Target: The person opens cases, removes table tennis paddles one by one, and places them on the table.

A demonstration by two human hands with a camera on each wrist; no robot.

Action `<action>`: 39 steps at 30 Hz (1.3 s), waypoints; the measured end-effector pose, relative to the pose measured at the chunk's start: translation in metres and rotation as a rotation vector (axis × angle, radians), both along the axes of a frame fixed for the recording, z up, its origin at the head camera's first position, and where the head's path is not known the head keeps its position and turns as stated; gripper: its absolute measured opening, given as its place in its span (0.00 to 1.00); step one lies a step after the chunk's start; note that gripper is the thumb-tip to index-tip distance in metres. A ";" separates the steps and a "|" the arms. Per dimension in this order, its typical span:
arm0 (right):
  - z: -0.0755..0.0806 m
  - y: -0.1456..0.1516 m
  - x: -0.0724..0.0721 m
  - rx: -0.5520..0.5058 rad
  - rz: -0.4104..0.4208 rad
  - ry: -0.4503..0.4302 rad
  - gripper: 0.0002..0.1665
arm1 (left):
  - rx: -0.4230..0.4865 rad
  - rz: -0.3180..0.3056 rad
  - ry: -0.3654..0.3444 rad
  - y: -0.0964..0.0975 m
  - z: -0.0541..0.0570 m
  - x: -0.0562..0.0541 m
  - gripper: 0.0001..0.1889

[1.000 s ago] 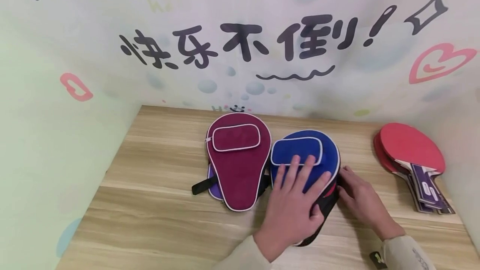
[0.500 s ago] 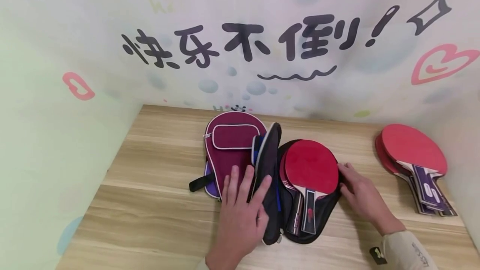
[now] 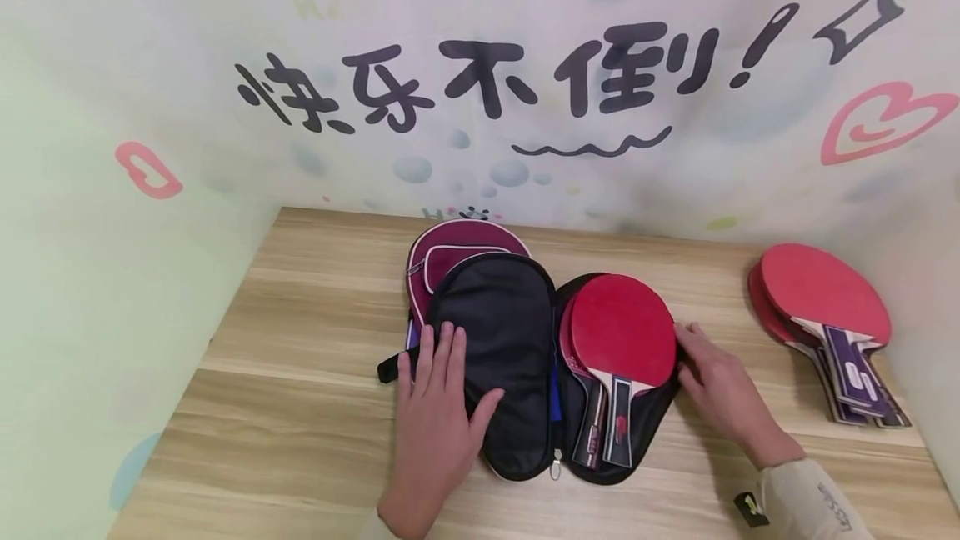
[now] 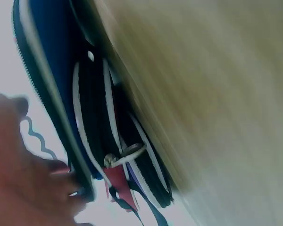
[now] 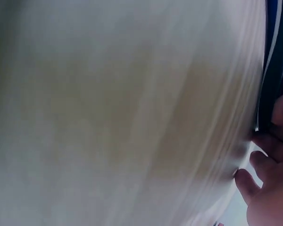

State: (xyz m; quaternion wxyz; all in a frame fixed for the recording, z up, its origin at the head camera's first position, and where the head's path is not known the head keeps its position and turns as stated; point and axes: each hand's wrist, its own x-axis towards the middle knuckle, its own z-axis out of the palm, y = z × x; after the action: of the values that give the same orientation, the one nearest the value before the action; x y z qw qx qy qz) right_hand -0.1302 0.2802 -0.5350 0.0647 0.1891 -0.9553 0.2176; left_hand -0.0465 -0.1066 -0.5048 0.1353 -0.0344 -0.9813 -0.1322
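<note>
A table tennis bat case (image 3: 504,340) with a black lining lies spread open, its cover folded left. My left hand (image 3: 438,423) rests flat on that cover, fingers straight. Two red bats lie overlapping in the right half, the upper bat (image 3: 622,332) partly over the lower bat (image 3: 590,427). My right hand (image 3: 723,394) touches the case's right edge with loosely bent fingers. Under the cover is a maroon case (image 3: 467,233), with a purple case beneath it. In the left wrist view the zipper pull (image 4: 132,151) hangs beside the stacked cases.
A stack of red bats (image 3: 825,294) with purple handles lies at the table's right side. A small black tag (image 3: 752,509) is near my right sleeve. The wooden table (image 3: 315,290) meets a printed wall behind.
My left hand has swung the blue cover over to the left, onto the maroon case, showing the two bats inside. My right hand stays at the case's right edge.
</note>
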 end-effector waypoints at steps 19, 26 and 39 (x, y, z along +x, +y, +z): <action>0.018 -0.039 0.036 -0.066 -0.290 0.055 0.18 | -0.046 -0.031 -0.163 -0.008 -0.004 0.000 0.49; 0.037 -0.084 0.071 -0.060 -0.389 -0.308 0.21 | -0.051 -0.028 -0.160 -0.007 -0.004 -0.002 0.49; 0.024 -0.109 0.080 -0.002 -0.337 -0.422 0.32 | -0.035 -0.031 -0.163 -0.004 -0.006 -0.002 0.48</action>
State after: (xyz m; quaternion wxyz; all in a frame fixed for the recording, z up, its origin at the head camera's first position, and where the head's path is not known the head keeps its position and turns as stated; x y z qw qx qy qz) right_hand -0.0505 0.1717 -0.5107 -0.1002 -0.0222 -0.9655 0.2391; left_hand -0.0489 -0.1108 -0.5109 0.0523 -0.0409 -0.9906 -0.1195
